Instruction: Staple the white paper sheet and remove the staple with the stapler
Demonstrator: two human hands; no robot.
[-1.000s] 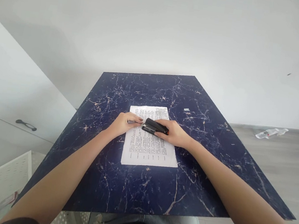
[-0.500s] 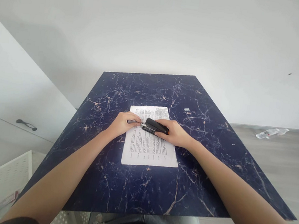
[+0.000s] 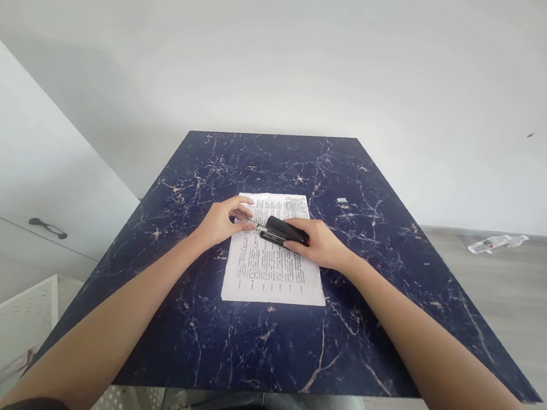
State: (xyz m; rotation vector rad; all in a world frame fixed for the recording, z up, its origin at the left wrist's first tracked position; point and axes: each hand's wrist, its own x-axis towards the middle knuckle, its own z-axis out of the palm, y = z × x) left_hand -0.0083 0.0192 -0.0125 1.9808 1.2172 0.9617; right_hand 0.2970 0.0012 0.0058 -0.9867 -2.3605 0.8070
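Gripping stapler [image 3: 286,231] in right hand [image 3: 317,242], with paper [image 3: 270,268] beneath, likely for steadiness; curving left hand [image 3: 222,222] by stapler's tip, cannot tell if pinching.

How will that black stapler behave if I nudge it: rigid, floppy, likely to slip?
The black stapler is probably rigid overall, given its solid-looking body. Its upper and lower halves stand apart at the front, so they may swing together if pushed. Slipping seems unlikely with the right hand wrapped around its rear.
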